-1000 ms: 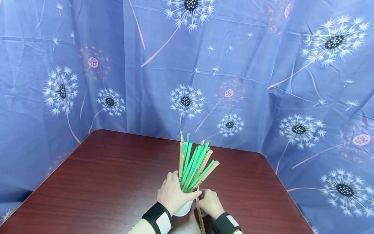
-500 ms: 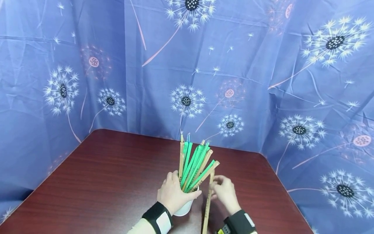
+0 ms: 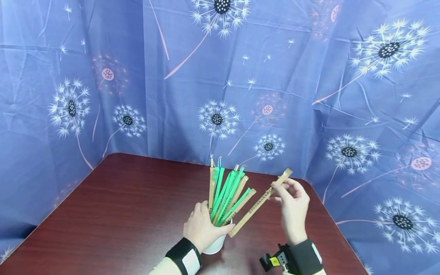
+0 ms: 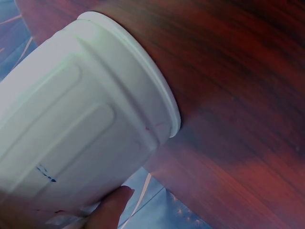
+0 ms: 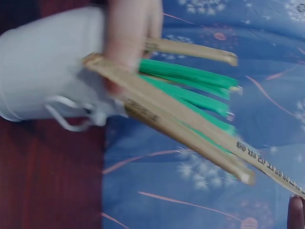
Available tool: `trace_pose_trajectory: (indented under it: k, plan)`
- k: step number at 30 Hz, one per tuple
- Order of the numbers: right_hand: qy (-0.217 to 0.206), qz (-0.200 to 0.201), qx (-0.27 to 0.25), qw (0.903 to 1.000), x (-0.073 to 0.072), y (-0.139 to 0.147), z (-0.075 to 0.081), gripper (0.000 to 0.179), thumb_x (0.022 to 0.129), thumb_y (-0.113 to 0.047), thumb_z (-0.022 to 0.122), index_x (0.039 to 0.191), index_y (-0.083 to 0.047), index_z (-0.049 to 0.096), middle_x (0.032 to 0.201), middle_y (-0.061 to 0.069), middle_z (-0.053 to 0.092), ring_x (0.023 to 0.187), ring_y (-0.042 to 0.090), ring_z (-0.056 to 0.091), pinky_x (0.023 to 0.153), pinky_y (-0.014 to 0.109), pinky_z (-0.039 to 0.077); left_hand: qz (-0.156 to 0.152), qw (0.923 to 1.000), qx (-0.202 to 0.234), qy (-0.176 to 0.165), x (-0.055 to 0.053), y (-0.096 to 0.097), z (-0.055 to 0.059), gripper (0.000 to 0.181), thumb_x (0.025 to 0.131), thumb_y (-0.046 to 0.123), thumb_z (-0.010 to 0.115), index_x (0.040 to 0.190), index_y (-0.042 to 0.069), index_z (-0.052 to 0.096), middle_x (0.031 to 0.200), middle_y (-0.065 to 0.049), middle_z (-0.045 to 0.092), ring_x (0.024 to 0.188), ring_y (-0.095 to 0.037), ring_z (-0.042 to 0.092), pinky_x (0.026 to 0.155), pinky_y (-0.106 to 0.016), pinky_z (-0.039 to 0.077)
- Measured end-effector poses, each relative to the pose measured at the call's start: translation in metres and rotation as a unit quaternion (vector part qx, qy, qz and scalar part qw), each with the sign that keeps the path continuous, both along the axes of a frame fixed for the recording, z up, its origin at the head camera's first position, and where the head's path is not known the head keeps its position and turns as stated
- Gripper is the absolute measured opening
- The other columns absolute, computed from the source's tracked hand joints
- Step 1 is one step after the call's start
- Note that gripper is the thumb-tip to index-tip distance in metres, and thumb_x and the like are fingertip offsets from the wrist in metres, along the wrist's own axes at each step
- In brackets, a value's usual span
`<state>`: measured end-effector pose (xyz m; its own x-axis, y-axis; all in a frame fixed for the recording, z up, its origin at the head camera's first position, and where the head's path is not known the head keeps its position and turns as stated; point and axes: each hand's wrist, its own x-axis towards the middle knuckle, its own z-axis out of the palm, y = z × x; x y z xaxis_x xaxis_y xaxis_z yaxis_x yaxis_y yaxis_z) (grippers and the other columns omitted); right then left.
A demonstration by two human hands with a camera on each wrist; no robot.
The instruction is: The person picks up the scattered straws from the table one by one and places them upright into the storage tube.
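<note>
My left hand (image 3: 201,228) grips a small white pail (image 3: 214,246) near its rim, the thumb across the near side. Green and brown paper-wrapped straws (image 3: 225,194) stand fanned out in the pail. To the right, my right hand (image 3: 293,202) pinches one brown paper-wrapped straw (image 3: 261,200) near its upper end. It slants down left, its low end close to my left thumb. In the right wrist view, dark print runs along this straw (image 5: 190,114), which passes in front of the pail. The left wrist view shows the pail's ribbed wall (image 4: 86,105) and base on the table.
A dark red-brown wooden table (image 3: 137,198) lies beneath everything. Blue cloth (image 3: 178,107) printed with dandelions hangs behind it and on both sides. A black wristband with a small camera (image 3: 275,261) sits on my right wrist.
My right hand has moved up and to the right from beside the pail, bringing the brown straw out from a steep hang into a slant. The left hand and pail have stayed put.
</note>
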<state>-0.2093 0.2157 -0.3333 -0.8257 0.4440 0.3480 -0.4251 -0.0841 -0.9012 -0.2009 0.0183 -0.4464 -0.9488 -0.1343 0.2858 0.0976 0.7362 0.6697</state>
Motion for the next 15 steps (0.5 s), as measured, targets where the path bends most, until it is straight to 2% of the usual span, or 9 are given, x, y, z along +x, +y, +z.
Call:
trace_pose_trajectory:
  k: [4,8,11,15]
  plan:
    - [0.054,-0.003,-0.026,0.9982,0.002,0.005,0.009,0.012,0.085,0.005,0.07,0.095,-0.001,0.067,0.07,0.008,0.065,0.056,0.016,0.068,0.053,0.032,0.058,-0.001,1.0,0.003,-0.002,0.0,0.0,-0.001,0.105,0.052,0.077,0.074,0.124,0.001,0.059,0.098,-0.005,0.056,0.087,-0.026,0.062,0.065,-0.052,0.051]
    - [0.087,0.003,-0.026,0.9958,-0.001,0.002,0.007,0.012,0.085,0.006,0.07,0.094,0.001,0.064,0.071,0.008,0.066,0.058,0.017,0.069,0.054,0.033,0.059,0.004,1.0,0.006,-0.006,-0.001,0.0,-0.001,0.104,0.053,0.078,0.073,0.123,0.003,0.06,0.099,-0.004,0.056,0.087,-0.025,0.062,0.066,-0.053,0.051]
    - [0.074,-0.002,0.008,0.9972,-0.004,-0.006,-0.003,0.014,0.085,0.004,0.071,0.094,0.003,0.061,0.071,0.005,0.066,0.059,0.015,0.069,0.056,0.032,0.059,0.004,0.9999,0.008,-0.006,-0.002,0.0,-0.001,0.105,0.053,0.079,0.072,0.123,0.003,0.06,0.099,-0.004,0.057,0.088,-0.026,0.063,0.067,-0.053,0.051]
    - [0.023,-0.017,0.086,0.9959,-0.007,-0.018,-0.024,0.02,0.085,0.0,0.072,0.1,0.009,0.062,0.074,0.002,0.067,0.061,0.012,0.07,0.059,0.029,0.059,0.0,1.0,0.004,-0.008,-0.001,0.0,-0.001,0.108,0.053,0.081,0.071,0.126,0.001,0.059,0.102,-0.006,0.058,0.09,-0.027,0.063,0.068,-0.054,0.052]
